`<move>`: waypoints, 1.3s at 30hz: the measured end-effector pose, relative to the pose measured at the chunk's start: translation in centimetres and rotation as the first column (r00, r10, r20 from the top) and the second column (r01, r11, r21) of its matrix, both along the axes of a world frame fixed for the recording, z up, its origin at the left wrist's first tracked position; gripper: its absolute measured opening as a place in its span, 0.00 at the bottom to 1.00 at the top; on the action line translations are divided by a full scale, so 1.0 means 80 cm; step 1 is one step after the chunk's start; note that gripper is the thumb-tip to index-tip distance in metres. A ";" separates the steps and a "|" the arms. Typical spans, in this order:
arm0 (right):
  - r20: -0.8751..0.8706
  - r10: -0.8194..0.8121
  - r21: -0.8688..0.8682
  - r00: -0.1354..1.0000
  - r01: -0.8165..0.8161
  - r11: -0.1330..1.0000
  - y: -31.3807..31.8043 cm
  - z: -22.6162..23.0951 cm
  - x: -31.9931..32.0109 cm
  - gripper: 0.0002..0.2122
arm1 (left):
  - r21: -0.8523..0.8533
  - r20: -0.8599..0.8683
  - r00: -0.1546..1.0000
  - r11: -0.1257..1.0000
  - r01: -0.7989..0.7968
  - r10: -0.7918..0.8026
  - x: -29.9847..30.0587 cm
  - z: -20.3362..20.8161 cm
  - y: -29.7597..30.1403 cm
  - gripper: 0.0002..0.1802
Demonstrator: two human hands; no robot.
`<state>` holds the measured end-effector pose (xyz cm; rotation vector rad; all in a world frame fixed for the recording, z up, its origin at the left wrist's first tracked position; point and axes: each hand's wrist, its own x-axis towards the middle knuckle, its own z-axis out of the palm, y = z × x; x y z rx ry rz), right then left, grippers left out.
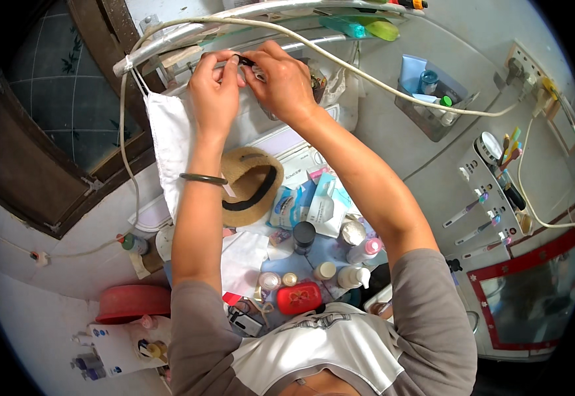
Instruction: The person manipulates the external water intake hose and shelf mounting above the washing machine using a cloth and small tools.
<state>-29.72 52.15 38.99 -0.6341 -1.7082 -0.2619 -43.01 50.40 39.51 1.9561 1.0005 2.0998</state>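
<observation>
I see both hands raised at the far shelf: left hand [215,92] and right hand [284,82] pinch closed on one small dark clip [246,63], above the straw hat [251,185].

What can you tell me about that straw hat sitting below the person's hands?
The straw hat is tan and woven, with a round crown, a brim and a dark band around the crown. It lies tilted on its side among boxes and packets on the crowded surface, next to a hanging white cloth. The person's left forearm crosses in front of its left edge, hiding part of the brim. Neither hand touches it; both are raised well above it.
</observation>
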 end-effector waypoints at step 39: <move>-0.230 0.169 -0.283 0.958 -0.232 0.931 -0.005 -0.039 0.051 0.06 | 0.006 -0.208 0.945 0.967 -0.255 0.251 0.042 -0.042 0.001 0.06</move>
